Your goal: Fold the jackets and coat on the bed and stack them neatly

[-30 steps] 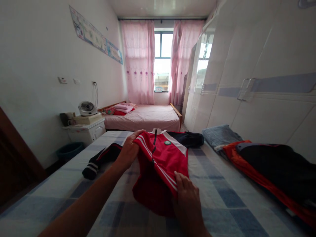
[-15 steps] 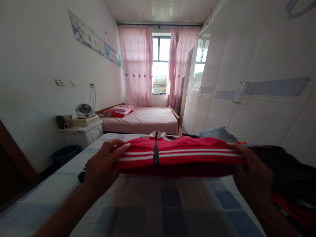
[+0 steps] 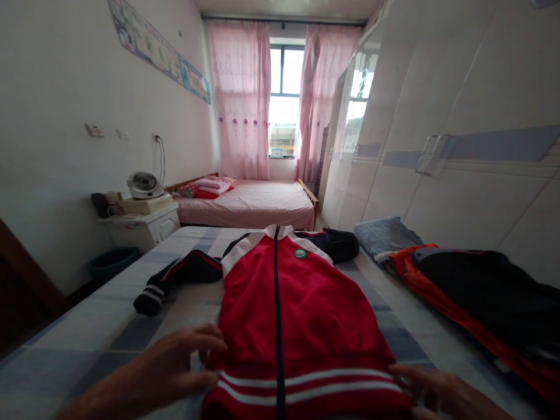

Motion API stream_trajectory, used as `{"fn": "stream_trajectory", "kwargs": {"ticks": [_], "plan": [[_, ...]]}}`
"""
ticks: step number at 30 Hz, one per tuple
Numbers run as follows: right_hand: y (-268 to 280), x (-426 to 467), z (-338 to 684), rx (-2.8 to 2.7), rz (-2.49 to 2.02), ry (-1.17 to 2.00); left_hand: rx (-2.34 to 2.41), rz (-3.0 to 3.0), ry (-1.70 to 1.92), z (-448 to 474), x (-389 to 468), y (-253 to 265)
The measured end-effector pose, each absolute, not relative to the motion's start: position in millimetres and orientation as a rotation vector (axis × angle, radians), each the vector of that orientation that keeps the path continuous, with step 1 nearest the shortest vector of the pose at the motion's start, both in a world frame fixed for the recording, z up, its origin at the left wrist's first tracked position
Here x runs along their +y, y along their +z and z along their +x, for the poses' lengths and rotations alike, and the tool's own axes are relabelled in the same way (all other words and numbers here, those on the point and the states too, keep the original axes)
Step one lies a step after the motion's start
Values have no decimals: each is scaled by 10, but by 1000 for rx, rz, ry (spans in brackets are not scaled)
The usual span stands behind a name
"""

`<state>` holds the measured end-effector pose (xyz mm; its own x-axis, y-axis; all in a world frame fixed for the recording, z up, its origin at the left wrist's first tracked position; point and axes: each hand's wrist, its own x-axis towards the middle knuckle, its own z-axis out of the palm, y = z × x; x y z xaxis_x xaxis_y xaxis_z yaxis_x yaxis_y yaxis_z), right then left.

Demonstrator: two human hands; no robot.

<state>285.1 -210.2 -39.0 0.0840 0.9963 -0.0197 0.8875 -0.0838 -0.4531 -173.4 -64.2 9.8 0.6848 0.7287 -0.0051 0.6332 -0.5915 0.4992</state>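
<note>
Lowered since earlier, our red track jacket [image 3: 301,309] stretches lengthwise away between left grip [image 3: 170,357], spread, and right grip [image 3: 441,391], closure unclear.

The bottom edge cuts off the red jacket [image 3: 306,321].

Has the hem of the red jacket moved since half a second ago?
Yes. The hem has moved down the view, farther from the pink bed, toward the wearer.
</note>
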Motion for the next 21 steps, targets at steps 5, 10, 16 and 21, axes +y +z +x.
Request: {"fn": "stream_trajectory", "kwargs": {"ticks": [5,10,16,21], "plan": [[-296,-1500,3126,-1720,-1984,630,1894,2575,642,-2012,350,-71],[-373,-587,3047,-1605,-1967,466,2152,2519,258,-2052,914,-134],[-662,-363,2568,-1897,-1838,298,2428,2445,614,-2249,1196,407],[-641,-260,2655,-1700,-1858,434,2451,2329,823,-2408,1493,466]]}}
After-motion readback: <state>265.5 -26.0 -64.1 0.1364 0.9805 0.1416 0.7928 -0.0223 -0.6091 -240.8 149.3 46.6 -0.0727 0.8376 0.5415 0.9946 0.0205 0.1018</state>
